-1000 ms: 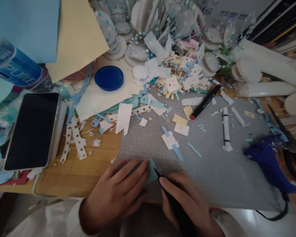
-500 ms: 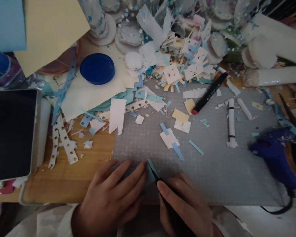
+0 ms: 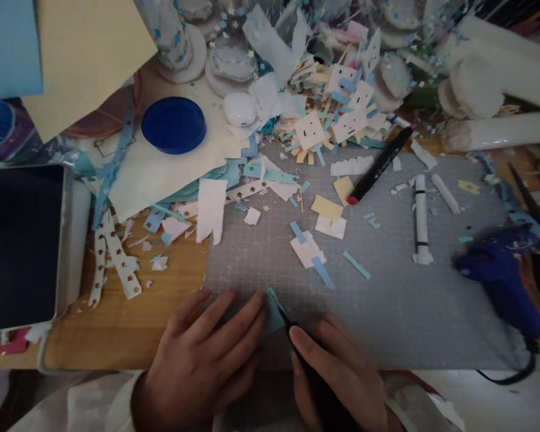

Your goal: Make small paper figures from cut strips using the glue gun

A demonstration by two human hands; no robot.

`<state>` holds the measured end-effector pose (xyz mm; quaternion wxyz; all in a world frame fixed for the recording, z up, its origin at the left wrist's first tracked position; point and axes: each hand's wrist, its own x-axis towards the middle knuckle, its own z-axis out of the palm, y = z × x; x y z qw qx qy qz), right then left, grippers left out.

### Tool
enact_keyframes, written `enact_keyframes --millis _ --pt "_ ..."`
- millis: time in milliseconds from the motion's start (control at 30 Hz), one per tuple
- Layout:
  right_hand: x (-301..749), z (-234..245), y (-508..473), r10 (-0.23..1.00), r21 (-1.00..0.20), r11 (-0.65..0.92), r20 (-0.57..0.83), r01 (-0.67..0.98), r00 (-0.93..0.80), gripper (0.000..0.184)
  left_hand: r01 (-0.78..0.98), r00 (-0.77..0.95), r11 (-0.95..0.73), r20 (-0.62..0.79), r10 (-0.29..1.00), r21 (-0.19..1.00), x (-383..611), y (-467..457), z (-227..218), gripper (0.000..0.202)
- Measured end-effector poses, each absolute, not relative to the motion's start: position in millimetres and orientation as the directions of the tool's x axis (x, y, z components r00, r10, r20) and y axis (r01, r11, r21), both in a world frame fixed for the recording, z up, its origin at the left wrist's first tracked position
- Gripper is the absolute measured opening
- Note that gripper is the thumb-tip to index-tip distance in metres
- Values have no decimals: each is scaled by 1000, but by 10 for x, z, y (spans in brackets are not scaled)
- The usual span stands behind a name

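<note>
Near the mat's front edge, my right hand (image 3: 342, 372) grips a black-handled craft knife (image 3: 312, 372). Its thin blade touches a piece of light teal paper (image 3: 273, 321) lying on the grey cutting mat (image 3: 400, 288). My left hand (image 3: 218, 351) rests with its fingers stretched out over the left part of that paper, hiding much of it. Beyond the hands lies a white paper piece (image 3: 306, 247) with two blue strips on it. A narrow teal strip (image 3: 356, 265) is to its right.
A black marker (image 3: 380, 165) lies across the mat's far side. At right sits a blue glue gun (image 3: 506, 276) with its cord. A tablet-like device (image 3: 24, 246) stands at left, beyond it a blue lid (image 3: 174, 125). Paper scraps and small paper faces (image 3: 310, 130) crowd the back.
The knife tip has shifted very slightly along the teal paper. My left hand stays in place. The whole view has moved a little.
</note>
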<state>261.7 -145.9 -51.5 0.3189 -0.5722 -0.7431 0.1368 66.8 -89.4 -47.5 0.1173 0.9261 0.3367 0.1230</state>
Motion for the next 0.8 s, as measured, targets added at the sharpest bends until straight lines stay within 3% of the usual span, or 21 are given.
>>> enact_keyframes --millis 800 --pt "2616 -526 -1643 948 -556 259 301 790 -99 23 620 706 -703 145 694 348 662 -949 -431 38"
